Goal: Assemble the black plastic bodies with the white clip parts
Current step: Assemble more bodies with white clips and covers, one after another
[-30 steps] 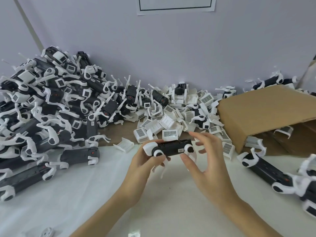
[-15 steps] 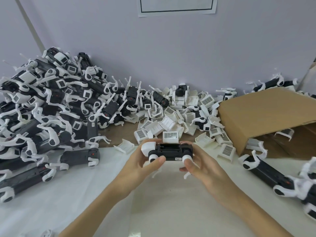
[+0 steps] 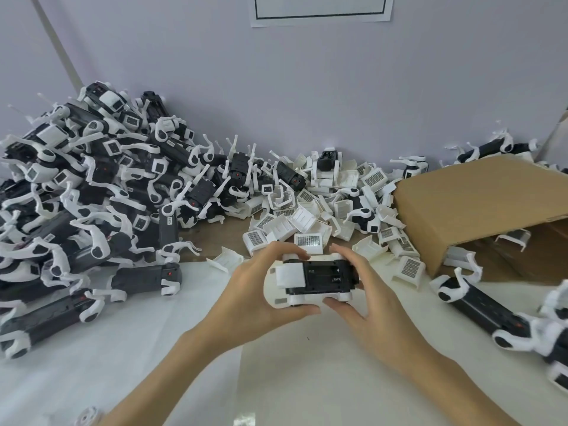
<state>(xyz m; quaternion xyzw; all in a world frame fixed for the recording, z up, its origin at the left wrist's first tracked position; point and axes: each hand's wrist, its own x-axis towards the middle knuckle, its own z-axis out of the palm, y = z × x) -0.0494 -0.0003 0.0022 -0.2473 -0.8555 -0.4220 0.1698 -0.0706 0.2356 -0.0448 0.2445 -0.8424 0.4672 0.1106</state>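
Cardboard box [image 3: 473, 207] lies tipped on its side at the right of the table [image 3: 123, 348], its mouth facing the person; inside its shadowed opening a white clip part [image 3: 511, 238] shows, and how much more it holds I cannot tell. Loose white clips [image 3: 307, 222] spill in a heap just beside the box, along the wall. At the left rises a big pile of black bodies with white parts on them [image 3: 76, 192], and a few more such pieces [image 3: 479, 305] lie at the right edge.

Above the white sheet in the middle, both hands hold one black body [image 3: 325, 276] level between them. The left hand [image 3: 252, 290] curls round its left end, thumb below and fingers over the top, where a white block-shaped part sits. The right hand [image 3: 368, 299] grips the right end, fingers arched over the top and thumb pressed at the lower edge.
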